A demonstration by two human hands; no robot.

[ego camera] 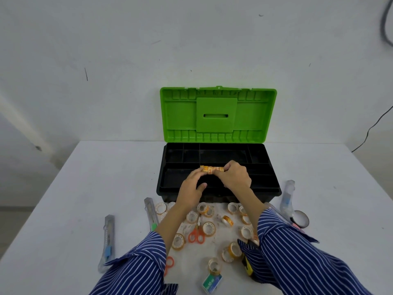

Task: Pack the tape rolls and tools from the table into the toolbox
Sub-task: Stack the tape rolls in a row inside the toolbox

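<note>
While the toolbox (219, 167) stands open on the worktop (106, 177), the left hand (192, 185) and right hand (234, 175) each grip one end of a row of tape rolls (212, 169) above its tray; loose tape rolls (209, 228) and scissors (196, 234) lie just before the toolbox.

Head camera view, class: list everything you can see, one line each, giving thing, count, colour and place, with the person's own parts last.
toolbox: one, black tray, green lid raised, table's far middle
stack of tape rolls: one, orange-printed, held over the tray
loose tape rolls: many, clear with orange-white cores, before the toolbox
utility knives: at least two, grey, left of the rolls
scissors: two, orange handles, among the rolls
dark tape roll: one, right
small box: one, green-blue, near edge
left hand: pinches the stack's left end
right hand: grips its right end
</note>
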